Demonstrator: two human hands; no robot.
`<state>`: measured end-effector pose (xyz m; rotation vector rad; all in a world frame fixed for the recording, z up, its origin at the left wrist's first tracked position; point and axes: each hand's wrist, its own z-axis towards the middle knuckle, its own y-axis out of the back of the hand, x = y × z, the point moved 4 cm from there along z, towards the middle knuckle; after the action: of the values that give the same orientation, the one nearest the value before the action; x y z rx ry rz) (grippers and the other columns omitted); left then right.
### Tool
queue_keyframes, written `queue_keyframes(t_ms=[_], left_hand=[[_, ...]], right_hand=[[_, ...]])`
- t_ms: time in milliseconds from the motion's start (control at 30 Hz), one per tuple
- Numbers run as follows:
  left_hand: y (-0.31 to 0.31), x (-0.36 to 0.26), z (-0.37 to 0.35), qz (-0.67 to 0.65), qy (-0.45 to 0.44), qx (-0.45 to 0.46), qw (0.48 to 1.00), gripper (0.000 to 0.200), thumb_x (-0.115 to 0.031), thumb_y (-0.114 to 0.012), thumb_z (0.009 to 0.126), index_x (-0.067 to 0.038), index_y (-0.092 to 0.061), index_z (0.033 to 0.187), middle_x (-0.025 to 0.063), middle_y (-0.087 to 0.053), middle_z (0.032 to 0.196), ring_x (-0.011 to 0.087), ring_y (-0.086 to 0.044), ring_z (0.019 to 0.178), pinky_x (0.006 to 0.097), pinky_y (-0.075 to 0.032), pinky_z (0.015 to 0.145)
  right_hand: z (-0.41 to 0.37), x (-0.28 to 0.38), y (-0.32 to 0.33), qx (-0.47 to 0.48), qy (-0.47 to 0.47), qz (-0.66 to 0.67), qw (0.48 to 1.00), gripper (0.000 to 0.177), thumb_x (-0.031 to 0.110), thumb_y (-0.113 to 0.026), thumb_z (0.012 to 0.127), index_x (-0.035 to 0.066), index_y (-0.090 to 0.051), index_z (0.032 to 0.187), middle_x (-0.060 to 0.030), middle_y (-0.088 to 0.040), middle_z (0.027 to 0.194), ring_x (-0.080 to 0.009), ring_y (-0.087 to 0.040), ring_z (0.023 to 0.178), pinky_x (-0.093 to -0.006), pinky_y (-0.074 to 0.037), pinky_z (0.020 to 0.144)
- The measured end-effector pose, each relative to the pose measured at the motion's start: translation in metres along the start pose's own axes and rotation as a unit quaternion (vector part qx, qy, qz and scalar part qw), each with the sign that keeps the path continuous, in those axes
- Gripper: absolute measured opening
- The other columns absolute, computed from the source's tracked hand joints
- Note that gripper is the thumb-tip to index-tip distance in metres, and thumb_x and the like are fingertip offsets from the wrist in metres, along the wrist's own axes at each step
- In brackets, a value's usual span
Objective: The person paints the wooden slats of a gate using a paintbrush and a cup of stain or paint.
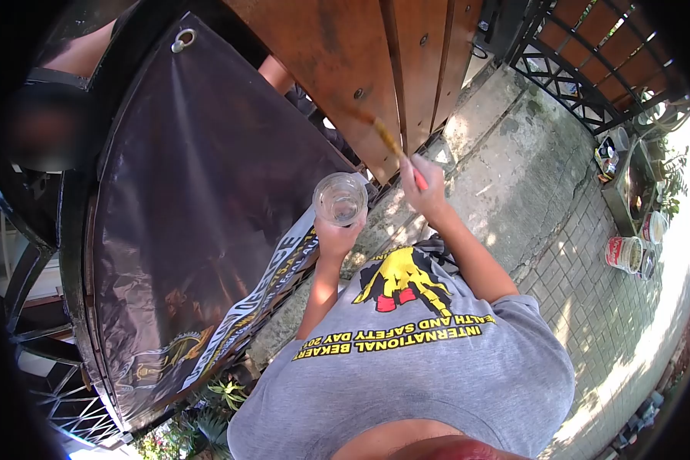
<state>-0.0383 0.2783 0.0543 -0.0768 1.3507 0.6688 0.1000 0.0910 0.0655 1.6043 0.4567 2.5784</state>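
Brush (395, 148), red-handled, pinched in the closed fingers of the right hand (428, 190), tip just beyond the fingertips on the wooden plank (337, 61); clear cup (340, 198) gripped above the left hand (336, 236) fingers, best kept level, strokes probably along the grain.

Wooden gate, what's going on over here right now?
The person's right hand holds a red-handled brush with its bristle end at the brown wooden gate planks. The left hand holds a clear cup beside it. A dark banner hangs at left; tins stand on the paving.
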Motion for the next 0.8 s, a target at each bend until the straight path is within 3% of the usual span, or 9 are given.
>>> queue_keyframes(t_ms=[100, 167, 267, 367, 500, 667, 800], left_hand=[[-0.004, -0.001, -0.001, -0.004, 0.019, 0.009, 1.000, 0.060, -0.003, -0.087, 0.075, 0.001, -0.058, 0.128, 0.0096, -0.069, 0.114, 0.0160, -0.068, 0.100, 0.0310, -0.056, 0.087], [-0.006, -0.002, -0.001, -0.033, 0.016, 0.011, 0.999, 0.061, -0.003, -0.088, 0.075, 0.001, -0.058, 0.128, 0.0094, -0.069, 0.113, 0.0156, -0.067, 0.100, 0.0306, -0.056, 0.087], [-0.006, -0.002, 0.000, 0.027, -0.043, 0.026, 0.998, 0.062, -0.002, -0.087, 0.075, 0.001, -0.057, 0.128, 0.0091, -0.069, 0.113, 0.0147, -0.068, 0.096, 0.0300, -0.057, 0.085], [-0.010, 0.003, -0.005, 0.018, 0.008, 0.025, 1.000, 0.063, -0.002, -0.087, 0.075, 0.001, -0.056, 0.129, 0.0092, -0.069, 0.113, 0.0142, -0.068, 0.093, 0.0295, -0.057, 0.082], [-0.014, 0.000, -0.006, 0.015, 0.004, 0.022, 1.000, 0.064, -0.002, -0.087, 0.075, 0.001, -0.056, 0.130, 0.0090, -0.069, 0.113, 0.0145, -0.068, 0.092, 0.0298, -0.058, 0.081], [-0.018, -0.003, 0.000, -0.015, 0.004, 0.029, 0.999, 0.064, -0.004, -0.088, 0.075, 0.001, -0.056, 0.130, 0.0089, -0.069, 0.112, 0.0150, -0.068, 0.092, 0.0304, -0.057, 0.083], [-0.013, -0.003, 0.000, 0.012, 0.002, 0.030, 0.999, 0.065, -0.006, -0.088, 0.074, 0.001, -0.056, 0.130, 0.0090, -0.071, 0.110, 0.0154, -0.069, 0.094, 0.0310, -0.057, 0.085]], right_hand=[[0.005, -0.003, -0.006, 0.023, 0.039, -0.008, 0.999, 0.035, 0.018, -0.065, 0.099, 0.003, -0.047, 0.072, -0.0209, -0.052, 0.062, -0.0443, -0.053, 0.055, -0.0460, -0.042, 0.050], [-0.002, -0.010, -0.017, 0.117, 0.039, -0.041, 0.991, 0.035, 0.021, -0.064, 0.099, 0.003, -0.048, 0.074, -0.0222, -0.055, 0.065, -0.0449, -0.057, 0.060, -0.0484, -0.045, 0.054], [-0.010, -0.037, -0.017, 0.194, 0.073, -0.060, 0.976, 0.032, 0.020, -0.064, 0.098, 0.003, -0.049, 0.075, -0.0218, -0.057, 0.066, -0.0451, -0.060, 0.063, -0.0499, -0.047, 0.057], [-0.001, -0.040, 0.001, 0.131, 0.078, -0.025, 0.988, 0.029, 0.019, -0.065, 0.098, 0.004, -0.052, 0.076, -0.0206, -0.057, 0.065, -0.0435, -0.060, 0.060, -0.0490, -0.046, 0.055], [0.006, -0.015, 0.012, 0.036, 0.027, -0.003, 0.999, 0.030, 0.018, -0.065, 0.098, 0.005, -0.052, 0.076, -0.0186, -0.056, 0.064, -0.0406, -0.058, 0.056, -0.0465, -0.045, 0.051], [-0.022, -0.038, -0.028, 0.168, 0.090, -0.026, 0.981, 0.032, 0.024, -0.068, 0.096, 0.005, -0.050, 0.076, -0.0209, -0.058, 0.065, -0.0449, -0.060, 0.059, -0.0511, -0.046, 0.054], [-0.028, -0.038, -0.019, 0.168, 0.090, -0.057, 0.980, 0.031, 0.019, -0.067, 0.096, 0.005, -0.049, 0.075, -0.0204, -0.057, 0.063, -0.0443, -0.059, 0.059, -0.0500, -0.045, 0.052]])
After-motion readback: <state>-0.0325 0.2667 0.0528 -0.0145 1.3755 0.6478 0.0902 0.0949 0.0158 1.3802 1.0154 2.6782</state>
